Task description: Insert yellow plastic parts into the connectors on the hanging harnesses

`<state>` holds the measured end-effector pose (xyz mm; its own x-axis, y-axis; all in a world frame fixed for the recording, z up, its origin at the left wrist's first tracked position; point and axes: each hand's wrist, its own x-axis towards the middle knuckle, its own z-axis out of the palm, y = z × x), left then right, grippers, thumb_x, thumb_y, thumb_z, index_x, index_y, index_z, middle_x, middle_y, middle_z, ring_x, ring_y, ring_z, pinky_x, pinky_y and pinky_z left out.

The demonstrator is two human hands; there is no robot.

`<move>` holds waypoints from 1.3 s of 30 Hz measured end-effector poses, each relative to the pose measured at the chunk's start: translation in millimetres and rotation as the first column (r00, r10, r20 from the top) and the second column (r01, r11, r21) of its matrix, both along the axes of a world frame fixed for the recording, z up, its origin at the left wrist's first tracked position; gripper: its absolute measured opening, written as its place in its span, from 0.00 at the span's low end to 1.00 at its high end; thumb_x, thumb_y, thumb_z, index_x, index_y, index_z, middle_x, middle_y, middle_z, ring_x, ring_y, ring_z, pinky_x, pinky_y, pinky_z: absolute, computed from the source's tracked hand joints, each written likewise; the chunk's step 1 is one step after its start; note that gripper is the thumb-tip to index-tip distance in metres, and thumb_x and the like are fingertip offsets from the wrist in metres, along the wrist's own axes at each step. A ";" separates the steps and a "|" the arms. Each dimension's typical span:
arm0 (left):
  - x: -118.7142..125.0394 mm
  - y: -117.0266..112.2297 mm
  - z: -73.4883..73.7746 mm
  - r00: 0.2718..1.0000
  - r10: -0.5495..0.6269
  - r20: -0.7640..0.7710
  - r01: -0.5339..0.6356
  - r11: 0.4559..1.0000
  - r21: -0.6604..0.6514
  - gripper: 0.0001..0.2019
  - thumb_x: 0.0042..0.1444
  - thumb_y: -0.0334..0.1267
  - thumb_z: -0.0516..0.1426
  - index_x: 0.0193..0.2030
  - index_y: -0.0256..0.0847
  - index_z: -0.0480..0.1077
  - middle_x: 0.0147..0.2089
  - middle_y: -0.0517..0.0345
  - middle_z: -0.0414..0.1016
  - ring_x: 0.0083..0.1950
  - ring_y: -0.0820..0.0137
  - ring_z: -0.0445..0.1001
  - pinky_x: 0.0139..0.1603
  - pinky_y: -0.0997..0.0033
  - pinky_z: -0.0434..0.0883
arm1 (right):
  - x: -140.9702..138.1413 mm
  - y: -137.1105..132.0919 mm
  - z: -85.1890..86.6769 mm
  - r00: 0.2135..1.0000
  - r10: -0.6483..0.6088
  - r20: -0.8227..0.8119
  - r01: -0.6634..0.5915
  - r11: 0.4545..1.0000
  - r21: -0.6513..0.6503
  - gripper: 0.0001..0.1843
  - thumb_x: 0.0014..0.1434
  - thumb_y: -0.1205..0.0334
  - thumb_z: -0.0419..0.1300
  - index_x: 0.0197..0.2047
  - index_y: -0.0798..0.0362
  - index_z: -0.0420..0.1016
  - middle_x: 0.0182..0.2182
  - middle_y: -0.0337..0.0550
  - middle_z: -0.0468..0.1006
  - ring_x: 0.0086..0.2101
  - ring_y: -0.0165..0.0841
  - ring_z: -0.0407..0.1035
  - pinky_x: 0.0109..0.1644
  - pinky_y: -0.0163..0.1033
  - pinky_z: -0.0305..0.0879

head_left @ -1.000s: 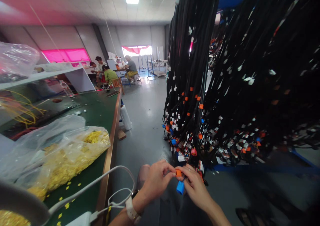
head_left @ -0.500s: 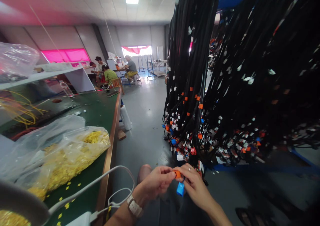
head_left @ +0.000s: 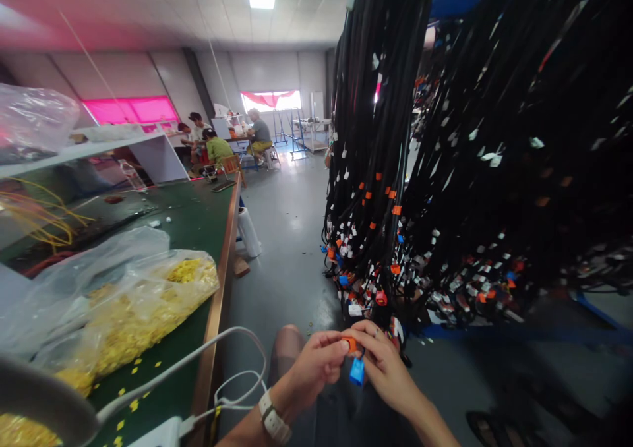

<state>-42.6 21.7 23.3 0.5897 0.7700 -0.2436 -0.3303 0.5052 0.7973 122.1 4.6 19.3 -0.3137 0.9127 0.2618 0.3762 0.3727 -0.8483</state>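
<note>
An orange connector [head_left: 350, 345] is pinched between both hands, in front of my lap. My left hand [head_left: 321, 358], with a pale watch on the wrist, presses thumb and fingers on its left side. From the other side, my right hand [head_left: 383, 364] grips it, fingers curled over the top; a ring shows on one finger. Below the orange piece, a blue connector [head_left: 357, 371] dangles on a short dark wire beside the right palm. The fingers hide much of the orange connector and the wire behind it.
Bundles of black cable harnesses [head_left: 380, 104] hang at the right, their ends full of white, orange and blue connectors. On the green-topped table [head_left: 198, 216] at left lie clear bags of small yellow pieces [head_left: 143, 328]. A white cable [head_left: 217, 335] loops over its edge. Several people sit farther back.
Both hands stay on the orange connector with hardly any shift. My left wrist has moved slightly right, and the blue connector hangs slightly higher.
</note>
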 end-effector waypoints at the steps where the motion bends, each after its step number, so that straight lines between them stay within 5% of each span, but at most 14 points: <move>1: 1.1 -0.9 0.7 1.000 0.017 -0.003 -0.017 1.000 -0.004 0.14 0.47 0.42 0.62 0.33 0.31 0.72 0.20 0.68 0.50 0.18 0.85 0.43 0.19 0.79 0.41 | -0.1 0.0 -0.2 1.000 0.000 -0.002 0.000 1.000 -0.001 0.18 0.60 0.67 0.51 0.51 0.44 0.70 0.43 0.45 0.69 0.45 0.37 0.63 0.49 0.42 0.60; 13: 5.4 -4.6 -2.3 0.997 0.070 -0.019 -0.071 0.997 -0.034 0.16 0.46 0.46 0.63 0.30 0.33 0.67 0.18 0.70 0.52 0.17 0.85 0.44 0.18 0.80 0.42 | 0.0 0.8 -2.8 1.000 0.005 -0.025 -0.005 1.000 0.001 0.18 0.59 0.68 0.51 0.51 0.45 0.70 0.43 0.44 0.70 0.45 0.36 0.64 0.49 0.42 0.59; 20: -8.2 12.4 -16.3 0.957 -0.165 -0.237 0.141 0.983 -0.114 0.40 0.44 0.73 0.36 0.27 0.35 0.67 0.10 0.69 0.51 0.10 0.81 0.41 0.13 0.77 0.39 | 0.1 1.1 -12.8 0.998 -0.068 -0.012 0.068 0.998 0.011 0.19 0.57 0.70 0.50 0.49 0.48 0.71 0.42 0.45 0.72 0.45 0.38 0.64 0.51 0.45 0.57; 24: -9.7 7.6 -6.3 0.868 -0.212 -0.450 0.292 0.949 0.117 0.40 0.43 0.72 0.43 0.26 0.30 0.71 0.10 0.66 0.54 0.11 0.80 0.48 0.14 0.76 0.43 | -1.7 3.0 -13.0 0.990 -0.138 0.024 0.137 0.990 0.017 0.20 0.55 0.72 0.49 0.48 0.49 0.72 0.40 0.45 0.74 0.43 0.39 0.64 0.48 0.45 0.59; 27: -4.1 -0.4 2.8 0.861 -0.108 -0.496 0.247 0.943 0.224 0.30 0.43 0.63 0.55 0.28 0.31 0.72 0.14 0.68 0.55 0.15 0.82 0.48 0.17 0.76 0.44 | -2.8 4.1 -10.0 0.983 -0.174 0.066 0.173 0.985 0.014 0.21 0.54 0.72 0.49 0.48 0.49 0.72 0.37 0.45 0.74 0.42 0.39 0.64 0.45 0.44 0.61; 31: 2.3 -6.4 10.2 0.870 0.048 -0.490 0.164 0.911 0.379 0.18 0.49 0.49 0.57 0.25 0.32 0.71 0.18 0.66 0.55 0.21 0.80 0.49 0.22 0.76 0.46 | -3.8 3.4 -9.1 0.974 -0.204 0.097 0.207 0.978 -0.011 0.21 0.53 0.72 0.50 0.49 0.48 0.71 0.39 0.44 0.73 0.43 0.38 0.65 0.45 0.42 0.61; 36: -2.3 -7.4 16.7 0.701 0.377 -0.605 0.127 0.770 0.626 0.09 0.49 0.40 0.57 0.30 0.35 0.72 0.17 0.66 0.57 0.21 0.78 0.53 0.25 0.75 0.50 | -2.7 1.4 -10.9 0.973 -0.200 0.114 0.205 0.978 -0.039 0.25 0.55 0.69 0.51 0.57 0.46 0.63 0.40 0.45 0.72 0.40 0.37 0.67 0.43 0.41 0.63; 39: -7.6 -7.2 18.3 0.647 0.473 -0.598 0.162 0.682 0.714 0.08 0.50 0.40 0.58 0.33 0.38 0.74 0.16 0.65 0.58 0.20 0.77 0.54 0.27 0.74 0.51 | -1.0 0.7 -7.7 0.982 -0.133 0.132 0.134 0.991 0.003 0.24 0.56 0.66 0.54 0.56 0.44 0.64 0.45 0.45 0.72 0.45 0.39 0.65 0.49 0.45 0.61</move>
